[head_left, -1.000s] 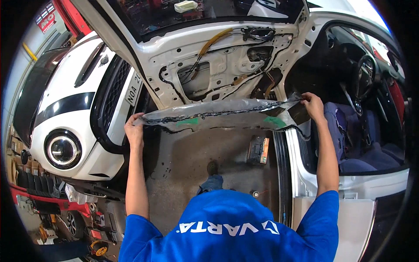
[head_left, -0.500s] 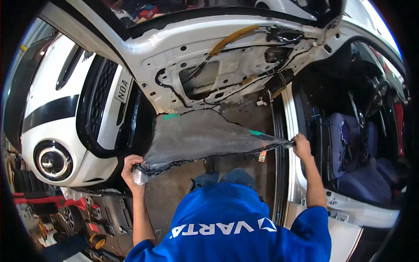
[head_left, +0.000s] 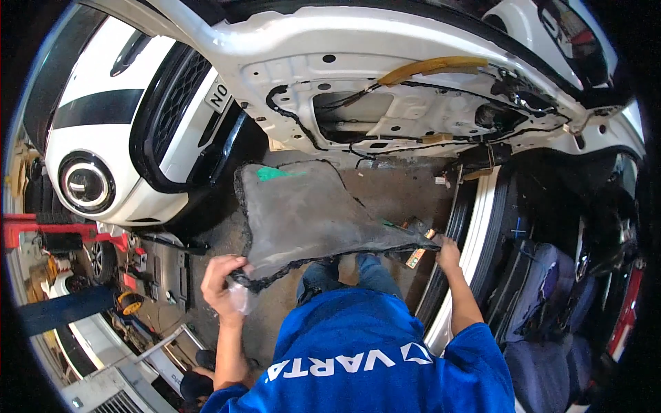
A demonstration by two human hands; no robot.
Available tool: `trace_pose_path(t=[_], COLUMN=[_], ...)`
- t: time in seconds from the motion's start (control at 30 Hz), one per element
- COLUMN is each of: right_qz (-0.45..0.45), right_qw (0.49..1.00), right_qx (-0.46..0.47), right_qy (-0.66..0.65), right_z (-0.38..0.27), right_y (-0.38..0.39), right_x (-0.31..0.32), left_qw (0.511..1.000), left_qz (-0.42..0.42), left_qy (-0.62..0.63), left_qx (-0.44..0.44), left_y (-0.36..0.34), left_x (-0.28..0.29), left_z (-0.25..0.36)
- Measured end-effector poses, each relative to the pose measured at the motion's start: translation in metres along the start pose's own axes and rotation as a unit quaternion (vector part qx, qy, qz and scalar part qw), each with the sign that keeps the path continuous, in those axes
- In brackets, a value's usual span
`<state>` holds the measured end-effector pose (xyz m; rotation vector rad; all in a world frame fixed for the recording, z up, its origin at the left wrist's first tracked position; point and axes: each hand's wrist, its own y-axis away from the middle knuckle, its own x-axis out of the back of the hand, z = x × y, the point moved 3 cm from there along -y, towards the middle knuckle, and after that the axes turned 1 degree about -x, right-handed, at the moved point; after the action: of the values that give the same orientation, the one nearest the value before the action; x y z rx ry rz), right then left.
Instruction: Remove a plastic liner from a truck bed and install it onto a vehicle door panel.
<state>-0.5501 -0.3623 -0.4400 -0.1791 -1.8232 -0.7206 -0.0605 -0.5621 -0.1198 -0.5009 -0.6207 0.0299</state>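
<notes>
A translucent plastic door liner sheet (head_left: pixel 296 213), edged with black sticky sealant, is stretched between my hands in front of my legs. Green tape (head_left: pixel 275 173) marks its far left corner. My left hand (head_left: pixel 224 288) is closed on the near left corner, where a crumpled bit of clear film hangs by the palm. At the narrow right end, my right hand (head_left: pixel 448 253) pinches the sheet's tip. Beyond the sheet stands an opened white car door (head_left: pixel 275 74), its inner metal, wiring and a yellow-brown strip (head_left: pixel 434 69) exposed. Sheet and door are apart.
To the left is a white car's front with a round headlight (head_left: pixel 86 182). The door sill (head_left: pixel 475 220) and a torn blue seat (head_left: pixel 537 289) are at right. A small box (head_left: pixel 416 257) lies on the floor. Tools and a wheel (head_left: pixel 103 261) fill the lower left.
My hands have come somewhat closer together, and the sheet hangs slacker, nearer my legs. The view has shifted, so the door appears farther right and the seat lower.
</notes>
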Motion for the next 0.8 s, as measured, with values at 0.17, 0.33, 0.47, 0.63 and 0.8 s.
trace_pose_path(t=[0.17, 0.33, 0.47, 0.63, 0.8], right_qz=[0.078, 0.137, 0.137, 0.146, 0.158], right_qw=[0.899, 0.744, 0.736, 0.764, 0.745], right_qx=[0.374, 0.601, 0.584, 0.556, 0.578], right_qy=[-0.213, -0.259, -0.313, -0.293, -0.295], right_z=[-0.198, -0.288, -0.302, -0.329, -0.378], right_y=[0.047, 0.122, 0.126, 0.135, 0.146], right_x=[0.142, 0.186, 0.188, 0.164, 0.131], left_qw=[0.986, 0.968, 0.979, 0.967, 0.524], left_qz=[-0.132, -0.202, -0.192, -0.188, -0.034], left_qy=[-0.002, 0.016, -0.004, 0.133, 0.613], left_qx=[-0.104, -0.147, -0.075, 0.109, 0.590], left_y=[0.013, 0.027, 0.034, 0.065, 0.202], left_x=[-0.041, -0.076, -0.063, -0.051, -0.076], left_z=[0.061, 0.096, 0.081, 0.033, -0.084])
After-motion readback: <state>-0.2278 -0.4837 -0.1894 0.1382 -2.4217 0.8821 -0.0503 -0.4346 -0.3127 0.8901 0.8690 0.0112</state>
